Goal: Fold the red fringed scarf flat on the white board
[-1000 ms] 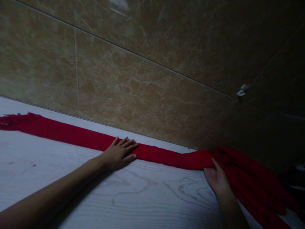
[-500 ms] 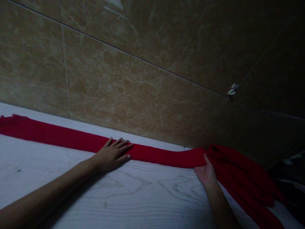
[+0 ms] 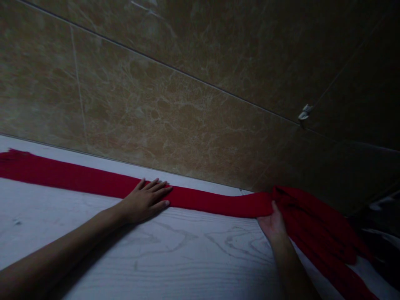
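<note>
Room in front, wall behind

A hand can pass over the white wood-grain tabletop [image 3: 203,258] between the left hand [image 3: 145,201] and the right hand [image 3: 271,225], up to the red scarf [image 3: 218,202]. Behind the scarf, a narrow strip of tabletop ends at the marble-look tile wall [image 3: 175,104], which blocks any reach farther back. At right, the heaped scarf folds [image 3: 315,225] stand in the way, with a dark object [image 3: 378,237], too dim to identify, beyond them.
</note>
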{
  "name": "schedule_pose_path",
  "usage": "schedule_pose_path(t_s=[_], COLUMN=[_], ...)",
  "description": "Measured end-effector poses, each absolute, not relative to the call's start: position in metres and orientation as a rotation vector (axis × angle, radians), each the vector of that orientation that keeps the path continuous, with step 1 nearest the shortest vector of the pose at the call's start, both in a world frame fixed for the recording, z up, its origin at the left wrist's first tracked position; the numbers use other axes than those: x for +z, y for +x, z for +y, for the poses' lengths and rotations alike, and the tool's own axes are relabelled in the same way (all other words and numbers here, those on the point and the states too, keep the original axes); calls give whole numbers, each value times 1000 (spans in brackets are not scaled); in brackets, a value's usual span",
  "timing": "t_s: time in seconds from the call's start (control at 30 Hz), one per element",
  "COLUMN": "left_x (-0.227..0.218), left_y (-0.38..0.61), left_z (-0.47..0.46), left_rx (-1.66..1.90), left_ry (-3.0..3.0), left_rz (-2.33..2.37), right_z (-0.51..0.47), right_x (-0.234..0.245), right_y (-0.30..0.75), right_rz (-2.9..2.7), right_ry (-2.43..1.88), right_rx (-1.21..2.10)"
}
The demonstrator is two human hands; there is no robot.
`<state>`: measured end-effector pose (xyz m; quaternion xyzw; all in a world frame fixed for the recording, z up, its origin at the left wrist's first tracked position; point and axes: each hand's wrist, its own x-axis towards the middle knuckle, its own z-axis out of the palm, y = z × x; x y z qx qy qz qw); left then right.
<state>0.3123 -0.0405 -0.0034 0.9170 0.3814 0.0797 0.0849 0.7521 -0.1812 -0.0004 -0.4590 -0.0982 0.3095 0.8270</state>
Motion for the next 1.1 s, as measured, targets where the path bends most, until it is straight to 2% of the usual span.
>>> schedule_pose_path(t_s=[0.4,0.9,1.1], left_x=[-4,1,4], left_y=[311,309,298], left_z=[-39,-39,-32], left_rx=[259,313,343], left_ry=[2732,2726,2710], left_rz=[1113,1077,1231], right_z=[-174,-181,-183], right_x=[-12,6,8], right_y=[741,725,731], right_rz=[-299,-147,-92], right_ry=[-1050,-1107,-1125], right_rx=[810,850,891])
